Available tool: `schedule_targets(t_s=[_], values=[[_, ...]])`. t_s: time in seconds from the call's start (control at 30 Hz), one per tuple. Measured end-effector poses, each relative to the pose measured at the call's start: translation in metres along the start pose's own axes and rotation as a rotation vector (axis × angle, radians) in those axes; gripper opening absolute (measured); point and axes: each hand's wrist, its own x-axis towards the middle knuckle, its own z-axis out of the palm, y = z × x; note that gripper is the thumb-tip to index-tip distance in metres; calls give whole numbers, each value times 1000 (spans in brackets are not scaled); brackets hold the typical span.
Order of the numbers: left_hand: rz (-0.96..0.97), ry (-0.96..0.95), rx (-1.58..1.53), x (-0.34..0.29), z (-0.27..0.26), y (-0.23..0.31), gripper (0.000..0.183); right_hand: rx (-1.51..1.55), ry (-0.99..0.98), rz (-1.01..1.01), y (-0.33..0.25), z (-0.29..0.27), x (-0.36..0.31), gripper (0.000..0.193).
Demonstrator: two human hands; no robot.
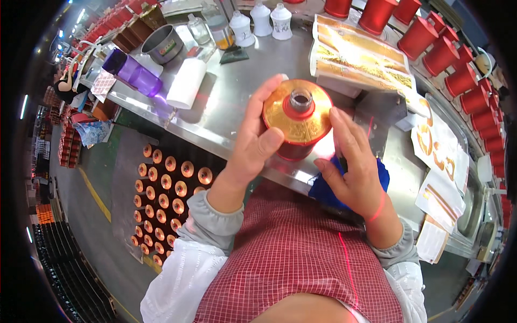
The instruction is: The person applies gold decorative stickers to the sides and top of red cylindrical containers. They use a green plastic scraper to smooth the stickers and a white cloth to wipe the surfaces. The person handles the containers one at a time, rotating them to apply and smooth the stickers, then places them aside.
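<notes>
A red bottle with a gold disc-shaped top and a bare, see-through neck is upright in front of me, over the near edge of the metal table. My left hand is closed round its left side, the thumb lying on the gold top and the fingers behind. At the right rim of the gold top, the fingertips of my right hand touch the edge, while its thumb stands apart below. Under my right hand lies a bunched blue cloth, partly hidden by it.
Gold decal sheets lie at the back right, with more cut sheets nearer. A white roll, purple bottle and metal pot stand left. Red bottles line the right rim. Several gold-topped bottles stand on the lower left.
</notes>
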Motion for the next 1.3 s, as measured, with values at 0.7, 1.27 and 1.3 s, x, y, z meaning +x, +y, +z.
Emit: schedule_targets(t_s=[0.7, 1.27, 1.3], values=[[15, 63, 80, -1, 12, 2, 68, 29, 31, 1, -3, 5, 1, 74], [1, 100, 52, -2, 14, 1, 65, 16, 44, -13, -3, 5, 0, 70], [7, 100, 63, -2, 14, 1, 65, 16, 47, -18, -2, 4, 0, 69]])
